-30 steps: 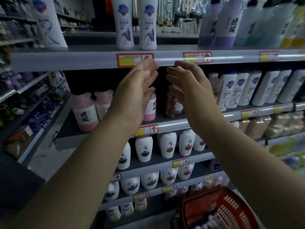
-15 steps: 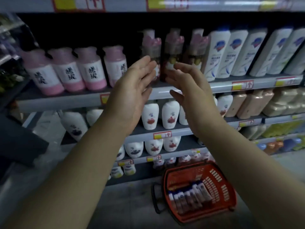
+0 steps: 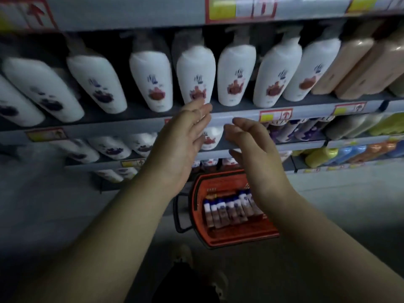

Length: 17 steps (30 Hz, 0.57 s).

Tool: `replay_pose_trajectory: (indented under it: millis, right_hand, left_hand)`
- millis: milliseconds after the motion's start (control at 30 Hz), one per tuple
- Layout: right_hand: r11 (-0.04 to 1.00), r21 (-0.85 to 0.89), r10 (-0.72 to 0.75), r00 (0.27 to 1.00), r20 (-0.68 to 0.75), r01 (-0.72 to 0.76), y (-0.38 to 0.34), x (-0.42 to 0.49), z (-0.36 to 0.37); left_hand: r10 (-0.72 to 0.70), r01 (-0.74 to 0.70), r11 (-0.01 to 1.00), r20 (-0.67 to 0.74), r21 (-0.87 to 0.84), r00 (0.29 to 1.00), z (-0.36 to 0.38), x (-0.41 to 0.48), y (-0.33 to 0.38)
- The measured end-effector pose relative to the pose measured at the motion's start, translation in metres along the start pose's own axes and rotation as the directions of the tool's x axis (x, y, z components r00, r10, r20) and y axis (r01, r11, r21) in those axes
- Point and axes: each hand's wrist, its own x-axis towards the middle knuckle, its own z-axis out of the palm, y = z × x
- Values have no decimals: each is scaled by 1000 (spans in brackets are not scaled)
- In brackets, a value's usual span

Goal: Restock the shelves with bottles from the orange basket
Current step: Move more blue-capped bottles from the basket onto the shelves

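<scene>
Fingers (image 3: pixel 197 111) of left hand (image 3: pixel 177 147) and right hand (image 3: pixel 256 156) lie relaxed — holding nothing.

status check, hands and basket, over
Left hand open, empty; right hand open, empty. Orange basket on floor below, bottles lying in a row inside, none picked up yet. Nothing seen between hands and basket.

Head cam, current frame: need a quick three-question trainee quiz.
1. True or false: the left hand and the right hand both hold nothing.
2. The orange basket sits: A) on the floor, B) on a shelf, C) hung from an arm.
3. Fill in: the pump bottle directly above the left hand's fingertips is ___ with a red flower print.

Key: 1 true; 2 A; 3 white.
</scene>
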Motion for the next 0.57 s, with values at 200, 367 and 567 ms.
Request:
replay_pose_trajectory:
  millis: [200, 367, 567]
  right_hand:
    - [991, -45, 126, 990, -68, -129, 121, 55, -32]
    - [963, -107, 232, 962, -141, -248, 239, 97, -55]
    - [894, -171, 373, 899, -227, -414, 388, 130, -77]
  left_hand:
    - [-162, 162, 987, -34, 12, 986, -15, 69, -120]
    - [-312, 316, 949, -99, 20, 945, -42, 119, -234]
    - [-501, 513, 856, -142, 59, 853, -80, 164, -376]
